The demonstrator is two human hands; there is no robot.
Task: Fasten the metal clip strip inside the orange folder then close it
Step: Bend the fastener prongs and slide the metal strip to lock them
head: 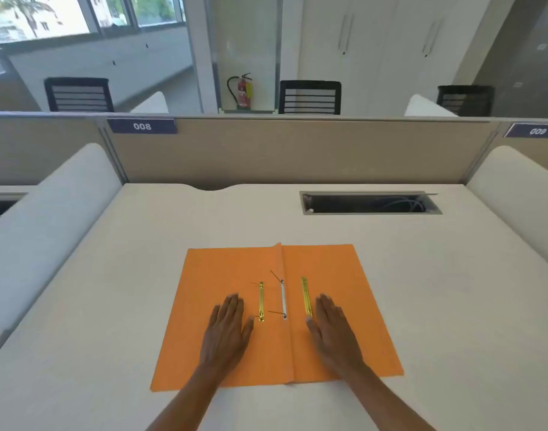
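You are pressing your left hand [227, 329] and right hand [331, 331] flat, palms open and gripping nothing, on the orange folder [235, 346] lying open on the tabletop [111, 306]; fastening not yet begun, next you probably need to pick up the loose gold clip strip [306, 297] and seat it over the prongs [275, 276] at the spine.

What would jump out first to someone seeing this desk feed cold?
The orange folder, lying open flat in the middle of the pale desk. The left hand and right hand rest palm-down on it, either side of the spine. Between them lie two gold clip strips and a white fastener with its prongs raised.
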